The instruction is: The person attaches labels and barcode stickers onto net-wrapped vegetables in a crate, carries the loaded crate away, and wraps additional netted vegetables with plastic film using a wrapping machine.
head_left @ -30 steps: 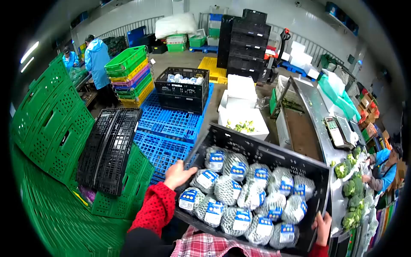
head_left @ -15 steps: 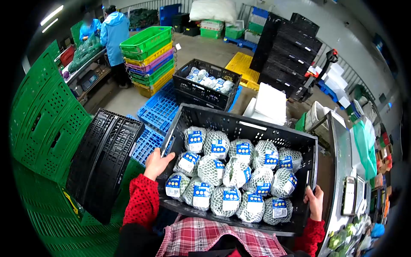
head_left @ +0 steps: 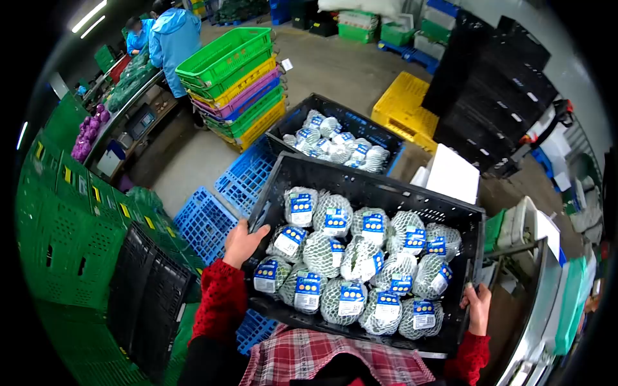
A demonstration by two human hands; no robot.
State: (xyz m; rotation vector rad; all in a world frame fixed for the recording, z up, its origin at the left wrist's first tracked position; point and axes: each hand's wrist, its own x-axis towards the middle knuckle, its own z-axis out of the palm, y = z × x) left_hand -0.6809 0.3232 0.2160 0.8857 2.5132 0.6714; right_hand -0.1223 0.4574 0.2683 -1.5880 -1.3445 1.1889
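A black crate (head_left: 380,193) is held level in front of my body, filled with several net-wrapped green vegetables (head_left: 322,254) bearing blue and white labels. My left hand (head_left: 243,243) grips its left wall, thumb over the rim. At the right end, my right hand (head_left: 476,307) has its fingers closed round the edge. Just beyond the held crate stands another black crate (head_left: 380,128) with similar netted, labelled vegetables, partly hidden by the near one.
Blue pallets (head_left: 205,222) lie left of the crates. Stacked coloured crates (head_left: 225,83) stand beyond them, near two people in blue. Green crates (head_left: 77,251) and a folded black crate (head_left: 145,296) are at left. A yellow pallet (head_left: 405,106), black stack (head_left: 492,90) and metal counter (head_left: 541,309) lie right.
The view has turned and moved forward. The held crate has come closer to the other filled black crate and now overlaps its near side. Both hands keep their hold.
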